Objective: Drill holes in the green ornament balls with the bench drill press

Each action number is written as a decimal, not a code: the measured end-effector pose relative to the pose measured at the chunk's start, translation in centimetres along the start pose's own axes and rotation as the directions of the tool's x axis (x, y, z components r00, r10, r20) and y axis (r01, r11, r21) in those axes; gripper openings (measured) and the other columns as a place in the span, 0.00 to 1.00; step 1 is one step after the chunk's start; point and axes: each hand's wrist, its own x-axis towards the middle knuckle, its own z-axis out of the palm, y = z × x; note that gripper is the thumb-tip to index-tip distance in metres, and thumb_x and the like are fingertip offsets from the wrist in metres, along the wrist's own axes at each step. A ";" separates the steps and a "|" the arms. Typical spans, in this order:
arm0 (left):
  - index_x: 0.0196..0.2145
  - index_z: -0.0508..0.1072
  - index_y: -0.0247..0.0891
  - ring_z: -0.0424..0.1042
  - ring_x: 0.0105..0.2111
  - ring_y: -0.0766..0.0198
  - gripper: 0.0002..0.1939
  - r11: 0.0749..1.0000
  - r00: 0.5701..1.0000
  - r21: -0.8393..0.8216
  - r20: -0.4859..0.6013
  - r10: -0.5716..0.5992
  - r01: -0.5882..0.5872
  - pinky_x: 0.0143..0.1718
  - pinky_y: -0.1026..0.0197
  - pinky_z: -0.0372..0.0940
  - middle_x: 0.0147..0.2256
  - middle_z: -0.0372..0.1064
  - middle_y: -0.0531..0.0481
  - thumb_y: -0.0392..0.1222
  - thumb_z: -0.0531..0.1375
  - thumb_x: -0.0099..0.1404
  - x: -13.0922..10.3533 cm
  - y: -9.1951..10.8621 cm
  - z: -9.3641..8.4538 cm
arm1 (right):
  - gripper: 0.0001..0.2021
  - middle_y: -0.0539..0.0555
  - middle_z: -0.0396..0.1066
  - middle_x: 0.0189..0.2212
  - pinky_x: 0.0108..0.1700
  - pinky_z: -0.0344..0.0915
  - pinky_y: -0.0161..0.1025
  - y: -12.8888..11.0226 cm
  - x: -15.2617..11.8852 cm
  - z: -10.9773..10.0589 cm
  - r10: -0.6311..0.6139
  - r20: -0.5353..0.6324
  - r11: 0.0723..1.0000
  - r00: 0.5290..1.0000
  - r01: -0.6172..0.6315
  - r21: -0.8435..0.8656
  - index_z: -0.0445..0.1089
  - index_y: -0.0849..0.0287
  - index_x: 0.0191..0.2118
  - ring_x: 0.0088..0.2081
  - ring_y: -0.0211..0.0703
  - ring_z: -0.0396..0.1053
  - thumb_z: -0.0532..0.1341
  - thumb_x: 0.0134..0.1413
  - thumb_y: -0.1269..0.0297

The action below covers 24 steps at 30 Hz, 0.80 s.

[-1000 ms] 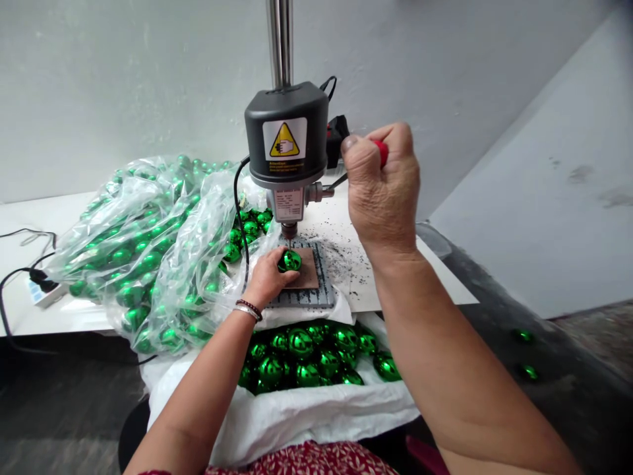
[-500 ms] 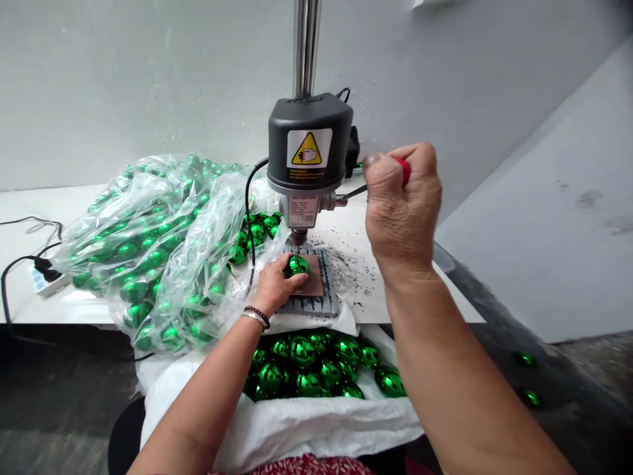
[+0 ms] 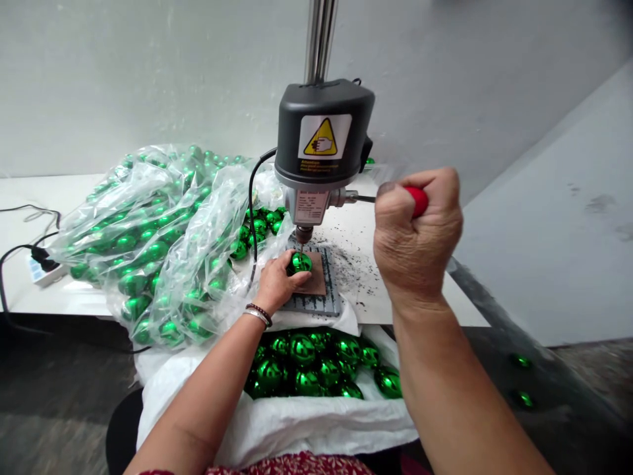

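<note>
My left hand [image 3: 278, 282] holds a shiny green ball [image 3: 301, 263] between thumb and fingers. The ball rests on a brown board [image 3: 316, 280] on the grey ridged base [image 3: 332, 300] of a small drill press [image 3: 324, 132]. Its chuck [image 3: 304, 234] sits just over the ball, with the thin bit reaching the ball's top; whether it has gone in I cannot tell. On the right, my right hand [image 3: 420, 231] is closed around the red knob [image 3: 419, 201] of the press's lever [image 3: 364, 198].
Clear plastic bags [image 3: 163, 244] full of green balls cover the table's left side. A white sack [image 3: 316, 422] with several green balls lies open at my lap. Dark shavings [image 3: 353, 270] are scattered beside the base. A power strip [image 3: 44, 270] lies at the left; two balls [image 3: 521, 399] are on the floor.
My right hand has brought the lever's red knob down, and the drill bit has come down to the ball. My left hand keeps the ball in place. The view has shifted slightly.
</note>
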 end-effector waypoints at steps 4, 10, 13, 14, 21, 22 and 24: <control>0.54 0.75 0.42 0.73 0.44 0.53 0.26 1.000 1.000 0.026 -0.015 -0.003 0.003 0.49 0.54 0.66 0.43 0.78 0.46 0.46 0.69 0.58 0.0 -0.2 0.1 | 0.11 0.47 0.61 0.26 0.33 0.61 0.34 0.3 -0.7 0.0 0.005 0.005 1.000 1.000 -0.005 -0.028 0.58 0.56 0.31 0.27 0.31 0.58 0.54 0.60 0.54; 0.56 0.73 0.40 0.73 0.43 0.52 0.27 0.997 1.000 0.074 0.016 0.001 -0.002 0.49 0.53 0.66 0.43 0.78 0.44 0.47 0.67 0.60 -0.1 -0.1 0.1 | 0.11 0.47 0.61 0.26 0.34 0.63 0.36 0.7 -1.8 0.3 -0.029 -0.053 1.000 0.998 0.028 -0.012 0.58 0.55 0.32 0.28 0.32 0.61 0.54 0.61 0.54; 0.56 0.73 0.40 0.73 0.43 0.52 0.27 0.997 1.000 0.070 0.003 0.010 -0.011 0.49 0.53 0.66 0.44 0.78 0.44 0.47 0.67 0.60 -0.2 0.0 0.1 | 0.11 0.47 0.63 0.26 0.34 0.63 0.36 0.9 -2.3 0.4 -0.040 -0.081 0.999 0.996 0.040 0.002 0.58 0.55 0.32 0.29 0.32 0.62 0.54 0.60 0.54; 0.56 0.73 0.40 0.73 0.44 0.52 0.27 0.997 1.000 0.080 0.000 0.008 -0.008 0.50 0.53 0.66 0.45 0.78 0.43 0.47 0.67 0.60 -0.2 0.0 0.1 | 0.10 0.47 0.63 0.26 0.33 0.63 0.36 0.9 -2.4 0.5 -0.042 -0.089 0.999 0.995 0.042 0.004 0.58 0.55 0.32 0.29 0.32 0.62 0.54 0.60 0.55; 0.58 0.72 0.37 0.72 0.52 0.45 0.29 0.994 1.000 0.109 0.002 -0.023 0.023 0.54 0.48 0.65 0.49 0.77 0.38 0.47 0.68 0.60 -0.3 0.2 0.0 | 0.07 0.47 0.65 0.26 0.31 0.62 0.33 1.4 -3.4 0.6 -0.060 -0.124 0.998 0.991 0.062 0.015 0.61 0.56 0.32 0.28 0.31 0.62 0.56 0.58 0.59; 0.59 0.71 0.36 0.72 0.53 0.45 0.30 0.994 1.000 0.110 0.003 -0.029 0.029 0.56 0.48 0.64 0.50 0.76 0.37 0.47 0.68 0.61 -0.3 0.3 0.0 | 0.07 0.47 0.65 0.26 0.32 0.62 0.33 1.4 -3.4 0.6 -0.057 -0.123 0.998 0.991 0.060 0.023 0.61 0.57 0.32 0.28 0.31 0.62 0.56 0.58 0.59; 0.60 0.71 0.36 0.72 0.54 0.45 0.31 0.993 0.999 0.114 0.010 -0.043 0.041 0.56 0.48 0.64 0.51 0.76 0.37 0.47 0.67 0.61 -0.4 0.4 0.0 | 0.07 0.47 0.65 0.26 0.32 0.62 0.32 1.4 -3.5 0.7 -0.050 -0.125 0.998 0.991 0.054 0.036 0.61 0.58 0.33 0.28 0.30 0.62 0.55 0.58 0.60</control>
